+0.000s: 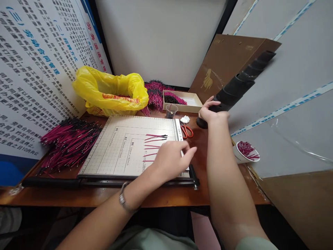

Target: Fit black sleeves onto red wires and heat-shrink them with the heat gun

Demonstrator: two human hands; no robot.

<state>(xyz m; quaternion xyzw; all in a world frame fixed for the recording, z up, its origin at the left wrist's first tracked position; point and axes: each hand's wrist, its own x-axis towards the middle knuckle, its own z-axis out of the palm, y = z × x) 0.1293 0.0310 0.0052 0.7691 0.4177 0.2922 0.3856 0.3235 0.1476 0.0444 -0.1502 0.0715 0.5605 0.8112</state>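
Note:
My left hand point(173, 156) hovers over or rests on the right part of a paper trimmer's board point(109, 146); I cannot tell whether it touches. Its thumb stands apart from the curled index finger, and the other fingers are hidden. Several red wires with black ends point(156, 136) lie spaced out on the board beside and partly under that hand. My right hand point(214, 110) is closed around the lower part of a long black tube-like thing point(236, 90) with overlapping layers, tilted up to the right. The trimmer's black handle point(52, 182) lies along the table's front edge.
Loose wires point(75, 142) are heaped at left, with more point(156, 93) behind. A yellow bag point(111, 100) lines a basket. Nearby are a shallow box point(192, 100), clear cup point(171, 111), orange-handled scissors point(187, 131), white cup point(240, 158) of red pieces and brown board point(226, 62).

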